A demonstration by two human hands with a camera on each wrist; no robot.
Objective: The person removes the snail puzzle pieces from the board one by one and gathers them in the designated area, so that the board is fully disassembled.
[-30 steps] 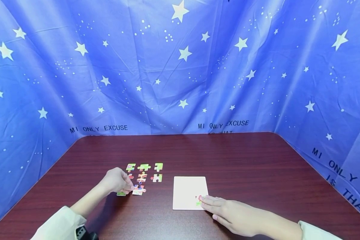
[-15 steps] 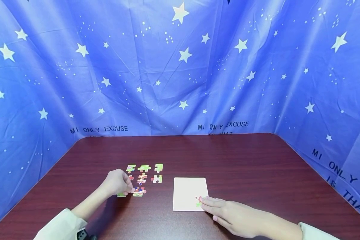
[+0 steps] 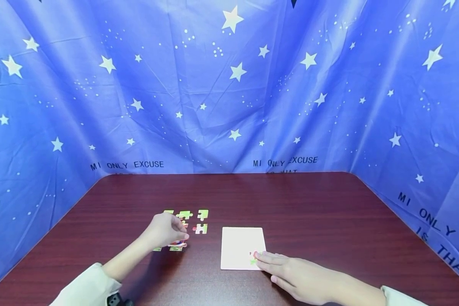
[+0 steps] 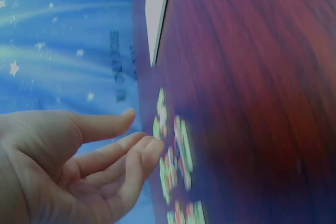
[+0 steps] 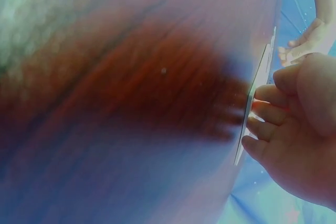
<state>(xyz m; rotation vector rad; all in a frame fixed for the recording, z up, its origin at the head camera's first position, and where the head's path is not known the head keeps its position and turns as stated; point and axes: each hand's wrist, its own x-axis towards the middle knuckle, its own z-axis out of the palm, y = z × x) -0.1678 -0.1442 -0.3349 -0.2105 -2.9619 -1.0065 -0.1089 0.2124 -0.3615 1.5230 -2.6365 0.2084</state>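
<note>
My left hand (image 3: 164, 231) hovers over a group of colourful jigsaw puzzle pieces and hides some of them. In the left wrist view, the left thumb stands apart from the bent fingers (image 4: 149, 150), with nothing between them. Puzzle pieces (image 4: 182, 153) lie beyond those fingertips. A red, white and blue piece (image 3: 177, 244) shows just below the left hand. My right hand (image 3: 302, 276) rests with straight fingers at the lower right corner of a square white board (image 3: 237, 246). Its fingertips touch a pink and green puzzle piece (image 3: 253, 257) lying on that corner.
Loose pieces, including a green corner piece (image 3: 203, 214), a green edge piece (image 3: 185, 215) and a pink-green one (image 3: 201, 228), lie left of the board. The dark red wooden table (image 3: 310, 212) is bordered by a blue star-printed curtain (image 3: 199, 85).
My left hand has risen and shifted right from the lower left pieces to above the middle ones. The right hand has stayed at the board's corner.
</note>
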